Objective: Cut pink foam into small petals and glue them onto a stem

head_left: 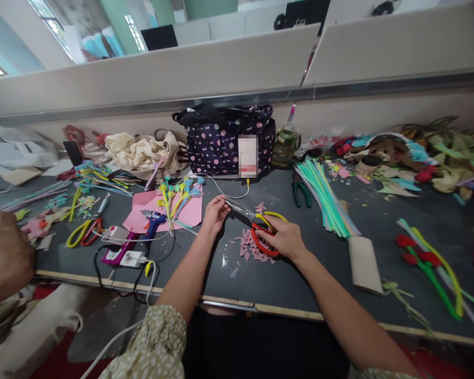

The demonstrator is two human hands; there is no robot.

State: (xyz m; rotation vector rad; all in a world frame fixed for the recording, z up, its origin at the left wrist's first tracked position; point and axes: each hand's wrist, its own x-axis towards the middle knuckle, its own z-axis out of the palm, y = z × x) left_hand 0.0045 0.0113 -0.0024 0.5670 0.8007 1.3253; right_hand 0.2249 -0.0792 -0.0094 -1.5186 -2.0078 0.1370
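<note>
Scissors (256,223) near desk's (300,279) front edge, handles gripped in right hand (286,239); blades run left to left hand (215,211), pinched at tips, perhaps on a scrap

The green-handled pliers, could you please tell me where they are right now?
In the head view the pliers lie on the dark table right of centre, just left of the bundle of green sticks and beyond the right hand holding scissors.
</note>
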